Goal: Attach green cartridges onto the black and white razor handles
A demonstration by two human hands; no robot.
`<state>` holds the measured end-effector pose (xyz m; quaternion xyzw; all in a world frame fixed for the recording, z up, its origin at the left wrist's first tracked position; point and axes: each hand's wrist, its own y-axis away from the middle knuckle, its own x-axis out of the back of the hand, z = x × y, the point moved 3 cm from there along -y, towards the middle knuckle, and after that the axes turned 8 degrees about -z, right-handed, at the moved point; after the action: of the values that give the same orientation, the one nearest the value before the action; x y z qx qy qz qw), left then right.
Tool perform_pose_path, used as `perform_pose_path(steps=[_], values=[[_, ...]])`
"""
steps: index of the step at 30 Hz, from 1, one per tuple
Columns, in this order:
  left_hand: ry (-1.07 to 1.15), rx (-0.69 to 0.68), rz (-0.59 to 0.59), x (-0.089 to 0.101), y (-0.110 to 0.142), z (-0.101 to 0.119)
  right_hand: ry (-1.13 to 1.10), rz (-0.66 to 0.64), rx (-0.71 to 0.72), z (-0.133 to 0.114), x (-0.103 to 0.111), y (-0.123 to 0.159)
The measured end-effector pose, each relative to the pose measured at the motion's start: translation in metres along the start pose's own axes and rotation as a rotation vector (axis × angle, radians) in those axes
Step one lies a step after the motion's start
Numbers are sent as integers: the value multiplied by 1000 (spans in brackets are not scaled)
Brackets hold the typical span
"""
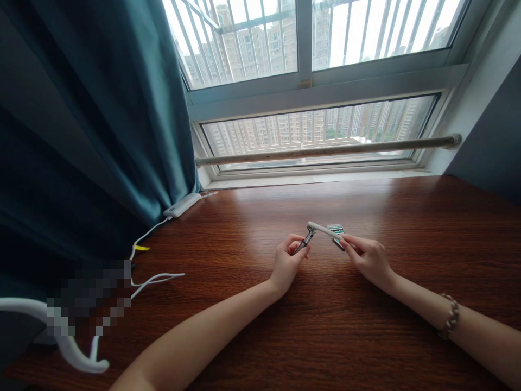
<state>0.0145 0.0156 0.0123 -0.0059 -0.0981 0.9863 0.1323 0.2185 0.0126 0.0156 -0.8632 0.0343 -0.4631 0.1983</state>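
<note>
My left hand [286, 262] rests on a brown wooden table [252, 331] and is closed round the dark handle of a razor [305, 242]. My right hand [366, 257] is just to its right, fingers pinched on a thin white piece [323, 229] that meets the top of the razor handle. A small green and white blade pack [336, 229] lies on the table right behind my right fingers. A beaded bracelet [450, 316] is on my right wrist.
A dark teal curtain [89, 130] hangs at the left. A white power bank [182, 205] lies by the sill, with white cables [152, 279] trailing over the table's left side. A barred window with a horizontal rail [325, 151] runs behind the table.
</note>
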Motion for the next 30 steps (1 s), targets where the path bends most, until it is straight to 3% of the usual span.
perform_pose_path(steps=[3,8,11,17,30], values=[[-37,-8,32,2,-1,-3,63,51,-40,-1,2,1],[-54,34,61,4,-2,-5,142,18,116,-8,1,3],[-71,39,72,4,-2,-3,193,27,60,-7,2,3],[-96,101,72,3,-1,-5,126,6,99,-7,0,3],[66,69,47,1,-2,-13,21,33,84,-3,-4,4]])
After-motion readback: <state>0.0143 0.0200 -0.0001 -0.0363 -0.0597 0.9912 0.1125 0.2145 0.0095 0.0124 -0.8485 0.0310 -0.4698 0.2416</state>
